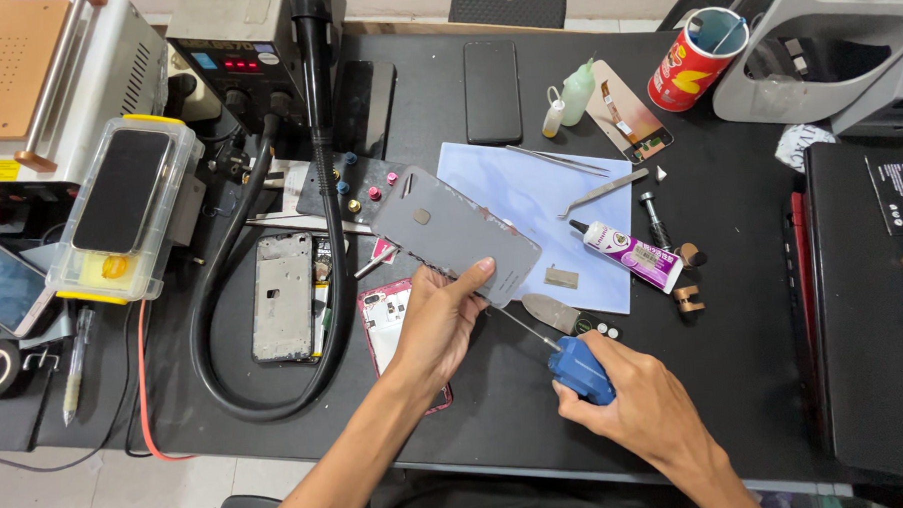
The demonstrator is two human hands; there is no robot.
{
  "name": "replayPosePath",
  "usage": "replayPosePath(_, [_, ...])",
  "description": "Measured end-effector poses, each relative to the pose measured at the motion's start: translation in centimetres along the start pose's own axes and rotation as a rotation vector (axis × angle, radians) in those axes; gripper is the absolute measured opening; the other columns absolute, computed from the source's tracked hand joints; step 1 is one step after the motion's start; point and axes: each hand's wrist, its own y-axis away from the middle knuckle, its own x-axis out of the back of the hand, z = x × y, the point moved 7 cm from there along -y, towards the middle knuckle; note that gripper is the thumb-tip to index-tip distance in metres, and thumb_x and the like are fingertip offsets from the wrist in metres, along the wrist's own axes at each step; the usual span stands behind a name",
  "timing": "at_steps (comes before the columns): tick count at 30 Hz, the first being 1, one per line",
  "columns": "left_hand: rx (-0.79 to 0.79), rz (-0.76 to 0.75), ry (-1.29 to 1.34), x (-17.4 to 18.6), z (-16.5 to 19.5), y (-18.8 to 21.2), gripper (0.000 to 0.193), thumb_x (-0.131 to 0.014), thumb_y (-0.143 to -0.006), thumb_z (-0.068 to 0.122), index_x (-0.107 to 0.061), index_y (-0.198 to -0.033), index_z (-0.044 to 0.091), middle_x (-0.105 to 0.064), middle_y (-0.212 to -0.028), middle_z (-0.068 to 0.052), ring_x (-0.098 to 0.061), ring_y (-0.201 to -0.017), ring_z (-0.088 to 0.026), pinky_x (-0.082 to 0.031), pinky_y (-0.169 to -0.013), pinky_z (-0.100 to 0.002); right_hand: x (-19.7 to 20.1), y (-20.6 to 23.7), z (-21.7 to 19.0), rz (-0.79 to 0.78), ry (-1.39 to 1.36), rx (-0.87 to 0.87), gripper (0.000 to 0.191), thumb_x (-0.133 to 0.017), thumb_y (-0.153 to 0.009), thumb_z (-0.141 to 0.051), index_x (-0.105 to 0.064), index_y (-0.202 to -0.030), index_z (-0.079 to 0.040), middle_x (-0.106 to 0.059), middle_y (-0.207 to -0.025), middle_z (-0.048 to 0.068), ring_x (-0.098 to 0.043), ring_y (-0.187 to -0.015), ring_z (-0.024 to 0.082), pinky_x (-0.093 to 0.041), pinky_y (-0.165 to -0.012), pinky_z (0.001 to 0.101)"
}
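Observation:
My left hand (pixel 436 320) holds a grey phone back cover (pixel 451 232) by its near edge, tilted above the black table. My right hand (pixel 637 403) grips a blue-handled screwdriver (pixel 580 369) whose thin metal shaft points up-left to the cover's lower edge. Under my left hand lies a red phone frame (pixel 389 321). Just beyond the screwdriver sits a small metal pry tool (pixel 552 312).
A light blue sheet (pixel 550 195) carries tweezers (pixel 599 191) and a glue tube (pixel 632 256). A silver phone frame (pixel 283 295), a black hose (pixel 319 188), a rework station (pixel 244 51), a black phone (pixel 492 90), a red can (pixel 695 70) and a black case (pixel 868 300) surround the area.

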Motion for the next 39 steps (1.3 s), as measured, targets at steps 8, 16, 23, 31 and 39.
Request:
replayPosePath(8, [0.035,-0.035,0.128,-0.7,-0.1,0.1,0.033,-0.06,-0.098,0.009,-0.055,-0.127,-0.007,-0.066,-0.124,-0.015,-0.069,-0.111,-0.023,-0.059,-0.095,-0.041,0.6,-0.2,0.5,-0.012,0.008,-0.069,0.044,-0.079,-0.07,-0.03,-0.067,-0.107,-0.009,-0.072,-0.075,0.015,-0.073,-0.064,0.036,-0.057,-0.059,0.0442])
replayPosePath(16, [0.06,-0.094,0.085,-1.9,0.4,0.4,0.042,-0.051,-0.105,0.024,-0.049,-0.137,-0.003,-0.063,-0.134,-0.018,-0.063,-0.124,-0.026,-0.055,-0.103,-0.045,0.0,-0.2,0.1,-0.021,-0.02,-0.017,0.04,-0.079,-0.069,-0.028,-0.066,-0.1,-0.007,-0.072,-0.074,0.015,-0.072,-0.063,0.037,-0.056,-0.057,0.0437])
replayPosePath(23, [0.07,-0.14,0.082,-2.9,0.4,0.9,0.047,-0.051,-0.105,0.026,-0.048,-0.14,-0.004,-0.061,-0.139,-0.024,-0.06,-0.13,-0.029,-0.049,-0.112,-0.045,-0.7,0.0,0.5,-0.068,-0.042,-0.084,0.042,-0.08,-0.068,-0.029,-0.067,-0.101,-0.007,-0.071,-0.069,0.015,-0.073,-0.059,0.035,-0.057,-0.056,0.0431])
replayPosePath(31, [0.045,-0.137,0.108,-2.9,0.7,0.8,0.046,-0.052,-0.105,0.027,-0.047,-0.14,-0.003,-0.06,-0.14,-0.025,-0.058,-0.132,-0.028,-0.047,-0.115,-0.043,-1.1,0.1,0.4,-0.103,-0.073,-0.117,0.046,-0.08,-0.068,-0.029,-0.066,-0.104,-0.006,-0.07,-0.067,0.017,-0.073,-0.056,0.034,-0.056,-0.054,0.0428])
replayPosePath(39, [0.035,-0.107,0.109,-1.8,0.0,0.4,0.044,-0.051,-0.104,0.028,-0.051,-0.139,0.001,-0.064,-0.135,-0.018,-0.062,-0.124,-0.025,-0.051,-0.106,-0.04,-1.0,0.3,0.1,-0.094,-0.101,-0.082,0.045,-0.08,-0.069,-0.03,-0.066,-0.105,-0.006,-0.072,-0.07,0.017,-0.073,-0.06,0.035,-0.057,-0.057,0.0416])
